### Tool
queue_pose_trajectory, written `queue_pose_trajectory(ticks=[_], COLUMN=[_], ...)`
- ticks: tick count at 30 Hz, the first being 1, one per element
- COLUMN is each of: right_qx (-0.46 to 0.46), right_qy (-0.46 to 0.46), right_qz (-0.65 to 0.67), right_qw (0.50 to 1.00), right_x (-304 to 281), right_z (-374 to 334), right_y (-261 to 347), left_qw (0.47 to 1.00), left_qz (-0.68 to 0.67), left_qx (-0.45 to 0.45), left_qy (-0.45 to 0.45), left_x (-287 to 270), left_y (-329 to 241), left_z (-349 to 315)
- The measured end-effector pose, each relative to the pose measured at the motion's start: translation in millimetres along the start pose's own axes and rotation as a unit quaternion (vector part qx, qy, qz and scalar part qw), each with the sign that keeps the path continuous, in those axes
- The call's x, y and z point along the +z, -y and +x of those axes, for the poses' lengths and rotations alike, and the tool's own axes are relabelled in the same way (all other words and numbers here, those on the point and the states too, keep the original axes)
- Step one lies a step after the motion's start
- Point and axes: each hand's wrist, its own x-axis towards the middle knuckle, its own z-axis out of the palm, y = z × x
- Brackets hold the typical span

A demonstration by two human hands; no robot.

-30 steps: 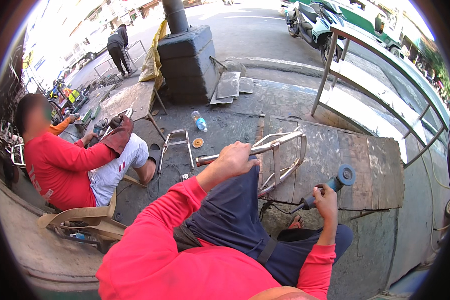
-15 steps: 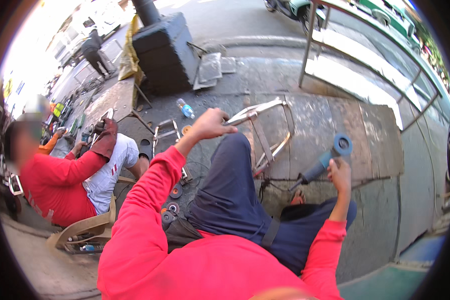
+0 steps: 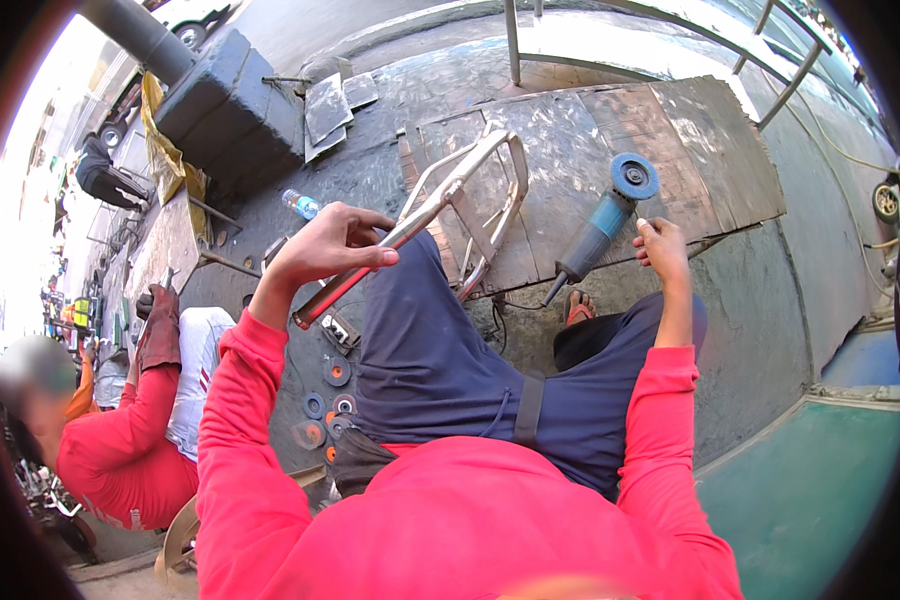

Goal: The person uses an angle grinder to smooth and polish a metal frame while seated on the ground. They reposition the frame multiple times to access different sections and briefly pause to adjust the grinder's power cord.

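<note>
My left hand (image 3: 332,246) is closed around one tube of a bare metal tubular frame (image 3: 452,190), thumb on the near side. The frame is tilted, its reddish end (image 3: 307,316) toward me below the hand and its bent far end over the board. A blue-grey angle grinder (image 3: 595,232) lies on the board with its blue disc (image 3: 634,176) facing up and its tail toward my lap. Just right of the grinder's head, my right hand (image 3: 662,248) hovers with loosely curled fingers, tips a little apart, seemingly off the tool.
The low wooden board (image 3: 705,150) spans the ground ahead. Several grinding discs (image 3: 337,372) lie left of my leg. A plastic bottle (image 3: 300,204) lies near a dark block post base (image 3: 232,105). A co-worker in red (image 3: 135,440) sits at left. A metal rack (image 3: 610,45) stands beyond.
The metal frame has come nearer, its near end now extending past my left hand toward me. My right hand has come away from the grinder, which rests on the board. The view has shifted.
</note>
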Motion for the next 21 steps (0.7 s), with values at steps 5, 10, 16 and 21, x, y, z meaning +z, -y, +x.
queue_pose_trajectory(ticks=[5,10,16,21], right_qx=[0.028,0.093,0.089,0.147], right_qy=[-0.116,-0.139,-0.105,-0.043], right_qz=[-0.067,0.022,-0.070,0.027], right_qw=[0.991,0.986,0.988,0.988], right_x=[31,58,71,81], right_z=[22,31,43,47], right_y=[-24,-30,-24,-27], left_qw=[0.994,0.998,0.989,0.991], left_qz=[-0.111,0.054,0.103,0.025], left_qx=[-0.007,0.013,-0.018,0.015], left_qy=[0.007,0.015,0.101,0.128], left_x=[6,-3,-16,-14], left_y=[9,1,-5,-1], left_z=[0,-2,-1,8])
